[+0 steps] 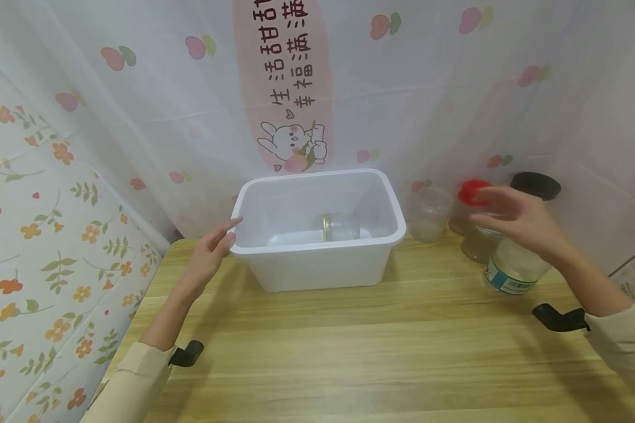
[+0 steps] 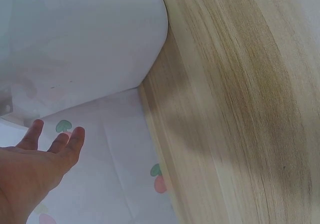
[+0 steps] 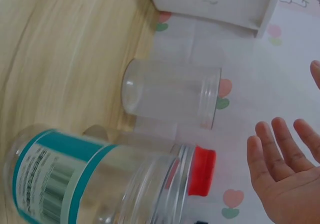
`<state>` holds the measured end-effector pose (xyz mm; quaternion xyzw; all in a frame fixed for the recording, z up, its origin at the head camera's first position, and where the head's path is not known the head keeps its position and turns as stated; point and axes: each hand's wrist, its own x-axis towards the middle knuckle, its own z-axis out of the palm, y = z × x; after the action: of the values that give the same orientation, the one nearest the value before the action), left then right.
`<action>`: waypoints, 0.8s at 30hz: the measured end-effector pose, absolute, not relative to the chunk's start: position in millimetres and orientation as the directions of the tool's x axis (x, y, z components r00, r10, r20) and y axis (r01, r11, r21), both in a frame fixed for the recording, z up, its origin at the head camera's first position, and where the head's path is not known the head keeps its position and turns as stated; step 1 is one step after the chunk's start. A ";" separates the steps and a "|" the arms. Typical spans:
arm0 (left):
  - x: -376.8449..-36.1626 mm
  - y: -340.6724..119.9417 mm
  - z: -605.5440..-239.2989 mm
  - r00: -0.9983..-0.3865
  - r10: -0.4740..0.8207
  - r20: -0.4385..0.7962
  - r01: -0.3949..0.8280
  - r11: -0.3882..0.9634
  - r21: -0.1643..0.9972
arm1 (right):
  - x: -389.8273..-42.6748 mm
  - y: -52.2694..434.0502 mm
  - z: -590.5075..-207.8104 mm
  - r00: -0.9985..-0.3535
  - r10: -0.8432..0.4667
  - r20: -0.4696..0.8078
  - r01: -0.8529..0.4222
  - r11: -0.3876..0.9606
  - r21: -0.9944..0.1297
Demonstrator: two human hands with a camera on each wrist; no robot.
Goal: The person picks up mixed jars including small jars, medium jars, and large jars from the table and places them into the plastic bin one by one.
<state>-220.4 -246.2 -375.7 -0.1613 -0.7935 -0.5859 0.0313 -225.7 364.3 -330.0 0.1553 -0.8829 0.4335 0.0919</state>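
A white plastic tub [image 1: 317, 264] stands at the back of the wooden table [image 1: 360, 352], with a small clear glass jar [image 1: 341, 227] lying inside it. My left hand [image 1: 211, 249] is open beside the tub's left rim, fingers straight, almost touching it; the left wrist view shows the hand [image 2: 37, 166] empty below the tub wall [image 2: 80, 38]. My right hand [image 1: 513, 217] hovers open above a group of jars at the right, holding nothing. Nearest it are a clear jar with a teal label [image 1: 513, 270] and a red-lidded jar [image 1: 473, 192]. In the right wrist view the right hand [image 3: 285, 169] is spread.
A lidless clear jar [image 1: 427, 214] stands right of the tub, also seen lidless in the right wrist view [image 3: 170, 93]. A black-lidded jar [image 1: 535, 185] is behind my right hand. Patterned curtains [image 1: 153, 117] close off the back and left. Bare wood stretches in front of the tub.
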 end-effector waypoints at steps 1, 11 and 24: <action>-220.5 -245.8 -375.4 -0.945 0.221 0.240 0.294 0.259 0.920 | -225.4 366.3 -330.6 -0.936 -0.189 0.296 -0.350 0.581 -0.735; -221.0 -244.8 -375.6 -0.942 0.221 0.252 0.303 0.240 0.922 | -220.2 385.5 -337.0 -0.931 -0.184 0.314 -0.360 0.599 -0.715; -220.8 -245.2 -376.1 -0.943 0.219 0.249 0.299 0.236 0.925 | -207.4 406.3 -351.8 -0.931 -0.084 0.355 -0.323 0.643 -0.695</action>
<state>-220.8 -245.2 -376.1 -0.1648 -0.7853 -0.5958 0.0336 -207.4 406.3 -351.8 0.1137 -0.8943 0.4071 0.1469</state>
